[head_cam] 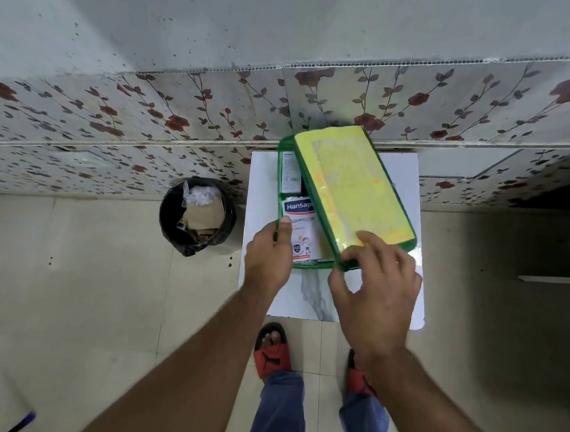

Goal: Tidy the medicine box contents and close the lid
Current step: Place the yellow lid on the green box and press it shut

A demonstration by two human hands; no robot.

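A green medicine box point(280, 167) stands on a small white marble-topped table point(314, 296). Its yellow-topped green lid point(351, 183) lies tilted across the box's right side and leaves the left part uncovered. Inside I see a white Hansaplast packet point(301, 230) and, behind it, a white carton point(288, 171) beside something dark. My left hand point(269, 252) grips the box's near left rim, thumb over the edge. My right hand point(375, 291) pinches the lid's near corner between thumb and fingers.
A black-lined waste bin point(196, 215) with paper scraps stands on the floor left of the table. A floral-tiled wall base point(148, 120) runs behind. My sandalled feet point(271, 349) stand just before the table. A blue pen-like object point(23, 422) lies at bottom left.
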